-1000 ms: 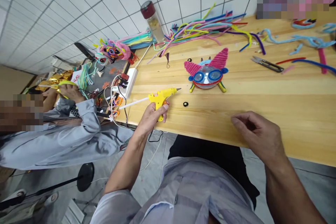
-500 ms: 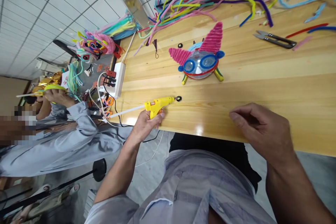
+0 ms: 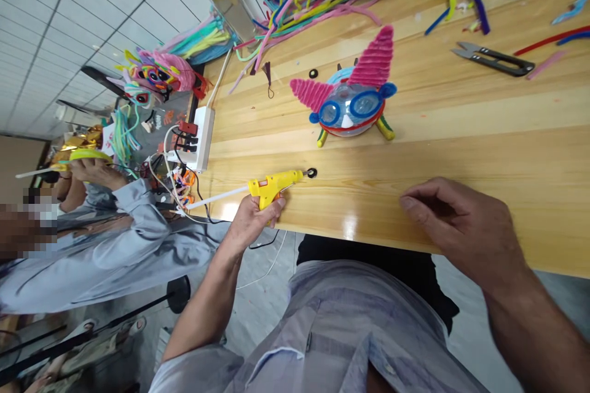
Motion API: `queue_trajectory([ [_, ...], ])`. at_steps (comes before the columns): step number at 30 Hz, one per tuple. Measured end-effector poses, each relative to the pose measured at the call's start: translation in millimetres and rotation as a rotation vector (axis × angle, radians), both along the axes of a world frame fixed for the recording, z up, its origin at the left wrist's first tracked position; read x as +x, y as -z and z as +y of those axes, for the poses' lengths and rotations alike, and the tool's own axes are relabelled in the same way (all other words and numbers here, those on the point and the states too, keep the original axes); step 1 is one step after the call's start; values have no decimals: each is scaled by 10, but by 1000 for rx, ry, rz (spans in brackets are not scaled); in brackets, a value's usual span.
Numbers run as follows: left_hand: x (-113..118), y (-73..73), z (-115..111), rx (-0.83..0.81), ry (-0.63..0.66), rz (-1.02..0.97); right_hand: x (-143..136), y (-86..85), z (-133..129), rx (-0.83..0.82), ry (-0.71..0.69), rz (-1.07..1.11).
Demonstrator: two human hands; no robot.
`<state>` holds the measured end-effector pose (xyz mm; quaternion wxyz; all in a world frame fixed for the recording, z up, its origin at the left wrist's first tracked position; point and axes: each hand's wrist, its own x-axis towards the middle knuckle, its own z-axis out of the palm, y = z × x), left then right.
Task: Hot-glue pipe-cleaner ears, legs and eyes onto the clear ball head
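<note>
Gun had moved to ring, mid-frame; left hand gripped handle, likeliest hold; seemed light, stiff; right hand lay half open.

Wears a grey-violet shirt, faintly checked, creased across the front. Shows a V-shaped opening at the neck, small pale button just beside. Bears a short dark mark on the chest, too small to identify; near it, a curved pale-blue edge. Has left sleeve ending near the elbow. Leaves left hand and right hand bare. Wears black trousers.
</note>
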<state>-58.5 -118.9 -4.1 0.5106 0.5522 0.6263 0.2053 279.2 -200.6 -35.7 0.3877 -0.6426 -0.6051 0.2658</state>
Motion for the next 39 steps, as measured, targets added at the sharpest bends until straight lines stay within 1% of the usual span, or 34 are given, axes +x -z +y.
queue_trajectory([
  [2,-3,0,4,-1,6,7,2,-123,136,36,-151,-45],
  [4,-4,1,6,2,13,12,-16,-214,312,180,-321,-108],
  [5,-2,2,6,5,14,13,-33,-232,407,249,-410,-136],
  [6,0,3,5,6,13,11,-55,-230,501,299,-493,-149],
  [8,5,3,-1,6,12,5,-106,-171,669,327,-628,-121],
  [10,13,-3,-6,2,10,5,-154,-74,789,307,-698,-71],
  [13,24,-20,-9,-2,-4,9,-190,49,871,306,-702,-3],
  [15,30,-32,-7,-6,-8,16,-185,86,879,327,-680,33],
  [18,31,-40,-9,-13,7,32,-161,91,878,329,-680,45],
  [23,24,-38,-32,15,21,74,-156,80,906,250,-688,52],
  [29,21,-50,-31,14,21,103,-160,100,911,230,-690,70],
  [35,-26,-18,-30,14,44,104,-160,98,905,211,-691,58],
  [39,-57,9,-39,15,55,115,-168,127,905,208,-682,74],
])
